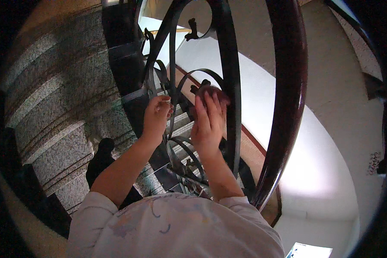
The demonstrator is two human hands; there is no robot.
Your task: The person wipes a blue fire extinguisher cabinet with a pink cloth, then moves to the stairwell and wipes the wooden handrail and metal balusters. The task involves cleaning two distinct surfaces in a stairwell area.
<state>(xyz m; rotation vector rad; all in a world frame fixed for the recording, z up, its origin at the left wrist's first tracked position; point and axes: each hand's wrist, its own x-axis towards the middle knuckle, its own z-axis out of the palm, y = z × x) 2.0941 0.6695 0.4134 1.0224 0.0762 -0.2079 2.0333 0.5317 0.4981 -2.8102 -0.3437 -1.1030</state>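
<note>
My right hand (209, 122) is blurred, its fingers spread over a dark reddish cloth (224, 95). The cloth lies against the scrollwork and beside a thick black upright (233, 129) of the wrought-iron railing. To its left, my left hand (156, 117) is curled at the lower end of a flat iron scroll (151, 80). Whether its fingers grip the iron or something small cannot be told. More iron curls (183, 146) show between and below my forearms. A small leaf-shaped iron ornament (191, 29) sits on the scroll above both hands.
A glossy dark red handrail (288, 80) curves along the right of the railing. Speckled stone stairs (61, 145) with a black border run down the left, and my dark shoe (106, 146) rests on them. Beyond the railing are a white wall (316, 167) and lower steps (182, 124).
</note>
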